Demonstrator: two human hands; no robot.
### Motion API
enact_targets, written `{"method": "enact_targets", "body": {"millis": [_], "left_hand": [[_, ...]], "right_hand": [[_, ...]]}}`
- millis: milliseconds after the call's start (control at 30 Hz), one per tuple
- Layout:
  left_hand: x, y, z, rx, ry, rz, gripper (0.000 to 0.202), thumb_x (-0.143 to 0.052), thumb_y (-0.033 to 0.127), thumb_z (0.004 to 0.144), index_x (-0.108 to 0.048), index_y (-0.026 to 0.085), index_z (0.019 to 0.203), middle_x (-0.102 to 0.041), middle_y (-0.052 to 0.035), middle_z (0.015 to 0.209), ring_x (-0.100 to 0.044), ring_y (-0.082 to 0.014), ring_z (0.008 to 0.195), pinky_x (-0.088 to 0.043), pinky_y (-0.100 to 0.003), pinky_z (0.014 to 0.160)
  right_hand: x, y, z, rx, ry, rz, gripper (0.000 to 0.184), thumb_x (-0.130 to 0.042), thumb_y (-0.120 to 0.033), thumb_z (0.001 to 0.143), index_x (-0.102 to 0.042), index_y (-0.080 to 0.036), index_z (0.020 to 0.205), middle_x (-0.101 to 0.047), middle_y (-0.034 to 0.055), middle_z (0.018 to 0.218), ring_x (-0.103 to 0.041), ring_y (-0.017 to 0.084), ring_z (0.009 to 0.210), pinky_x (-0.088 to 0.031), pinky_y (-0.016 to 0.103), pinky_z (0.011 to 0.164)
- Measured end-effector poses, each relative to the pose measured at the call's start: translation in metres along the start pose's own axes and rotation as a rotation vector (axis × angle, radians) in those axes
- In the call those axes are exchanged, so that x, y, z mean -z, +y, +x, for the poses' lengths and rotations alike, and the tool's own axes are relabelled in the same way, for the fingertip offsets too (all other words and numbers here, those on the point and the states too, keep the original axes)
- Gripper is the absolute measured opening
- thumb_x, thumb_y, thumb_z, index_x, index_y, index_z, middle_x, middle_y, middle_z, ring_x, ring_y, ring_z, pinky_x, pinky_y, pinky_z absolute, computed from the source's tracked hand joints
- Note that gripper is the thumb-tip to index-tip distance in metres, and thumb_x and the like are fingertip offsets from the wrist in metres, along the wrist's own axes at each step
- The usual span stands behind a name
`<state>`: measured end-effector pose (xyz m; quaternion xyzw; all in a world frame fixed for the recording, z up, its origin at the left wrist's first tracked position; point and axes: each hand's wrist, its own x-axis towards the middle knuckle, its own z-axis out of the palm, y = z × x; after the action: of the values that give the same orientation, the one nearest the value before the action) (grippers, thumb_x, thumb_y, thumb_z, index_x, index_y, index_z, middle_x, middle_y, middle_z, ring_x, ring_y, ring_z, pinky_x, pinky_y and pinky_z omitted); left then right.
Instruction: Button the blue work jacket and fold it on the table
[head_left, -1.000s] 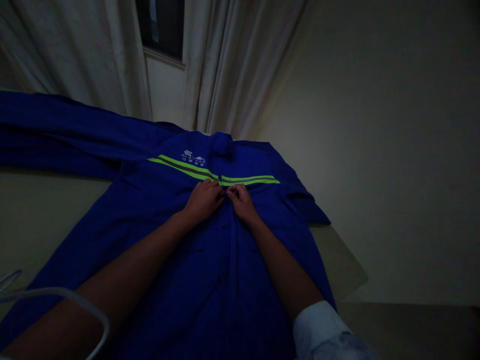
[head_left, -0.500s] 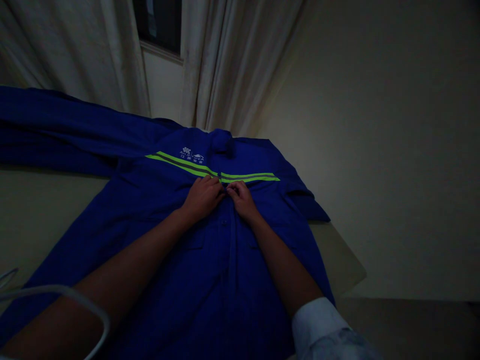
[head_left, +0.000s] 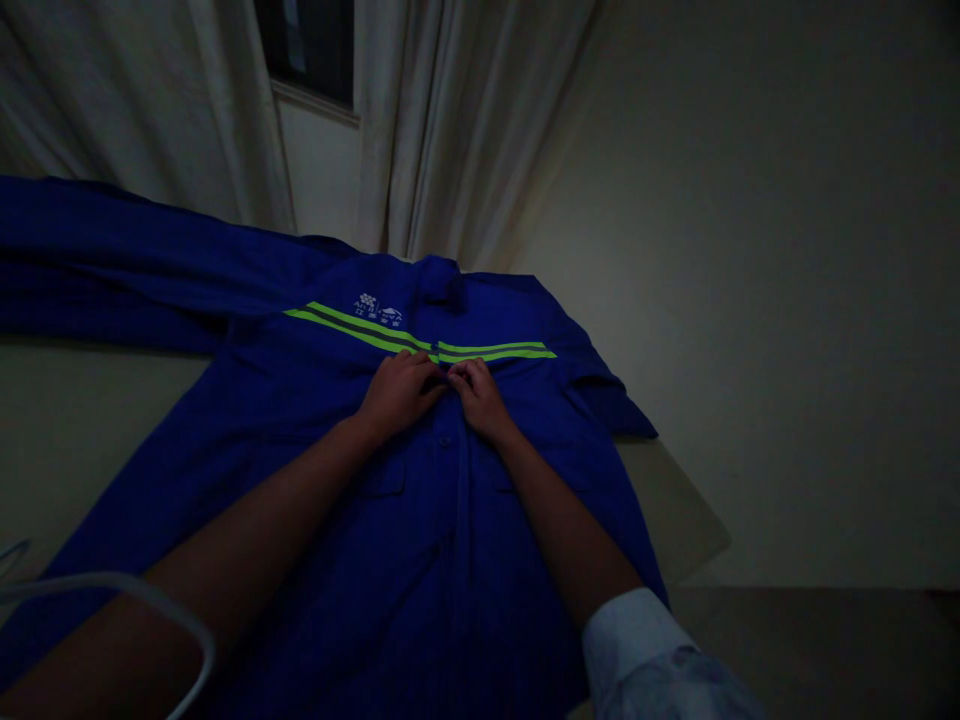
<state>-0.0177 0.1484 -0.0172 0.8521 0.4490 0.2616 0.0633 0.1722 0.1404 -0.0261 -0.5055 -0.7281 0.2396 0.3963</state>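
Blue work jacket, left hand and right hand pinching its placket
Best align reflective stripe halves at twelve o'clock

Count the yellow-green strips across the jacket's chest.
2: the left strip below the logo, the right strip beyond the front placket. Any underneath are hidden.
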Motion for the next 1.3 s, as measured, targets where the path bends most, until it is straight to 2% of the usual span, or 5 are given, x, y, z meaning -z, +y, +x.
{"method": "enact_targets", "body": {"millis": [467,700,933,1200,1300], "left_hand": [[0.007,0.009,-0.002,-0.192,0.04,0.197,0.019,-0.052,0.022,0.1,-0.069,0.02,0.092,-0.07,-0.0115,0.101,-0.059,-0.0305,0.103,-0.04,-0.046,0.086],[0.007,0.011,-0.006,-0.135,0.051,0.252,0.027,-0.048,0.03,0.104,-0.07,0.02,0.093,-0.071,-0.0116,0.1,-0.059,-0.0307,0.102,-0.039,-0.046,0.084],[0.005,0.012,-0.005,-0.181,0.052,0.239,0.022,-0.048,0.019,0.102,-0.069,0.02,0.097,-0.07,-0.0114,0.102,-0.059,-0.0301,0.104,-0.039,-0.045,0.084],[0.003,0.007,-0.004,-0.041,0.041,0.157,0.018,-0.058,0.034,0.099,-0.066,0.022,0.11,-0.069,-0.0105,0.113,-0.06,-0.0301,0.108,-0.041,-0.043,0.084],[0.002,0.008,-0.004,-0.043,0.039,0.133,0.021,-0.052,0.032,0.102,-0.066,0.023,0.115,-0.069,-0.0107,0.116,-0.06,-0.0301,0.108,-0.041,-0.043,0.083]], "right_hand": [[0.003,-0.003,-0.001,-0.037,-0.027,0.031,0.009,-0.058,-0.027,0.096,-0.065,-0.023,0.094,-0.059,0.0032,0.098,-0.056,0.02,0.093,-0.048,0.033,0.089],[0.001,-0.002,0.001,-0.02,0.07,0.05,0.012,-0.066,-0.032,0.092,-0.071,-0.021,0.09,-0.063,0.0027,0.09,-0.059,0.019,0.085,-0.048,0.032,0.08],[0.0,-0.003,-0.002,-0.044,0.105,0.019,0.009,-0.069,-0.029,0.092,-0.074,-0.022,0.092,-0.065,0.0037,0.095,-0.059,0.018,0.083,-0.05,0.032,0.077],[-0.001,-0.005,-0.003,-0.066,0.101,0.037,0.011,-0.073,-0.033,0.088,-0.074,-0.022,0.086,-0.062,0.0028,0.088,-0.059,0.018,0.076,-0.05,0.031,0.07],[0.001,-0.016,-0.006,-0.08,0.222,0.015,0.017,-0.074,-0.039,0.087,-0.073,-0.022,0.092,-0.063,0.0032,0.09,-0.056,0.018,0.073,-0.049,0.031,0.067]]}}
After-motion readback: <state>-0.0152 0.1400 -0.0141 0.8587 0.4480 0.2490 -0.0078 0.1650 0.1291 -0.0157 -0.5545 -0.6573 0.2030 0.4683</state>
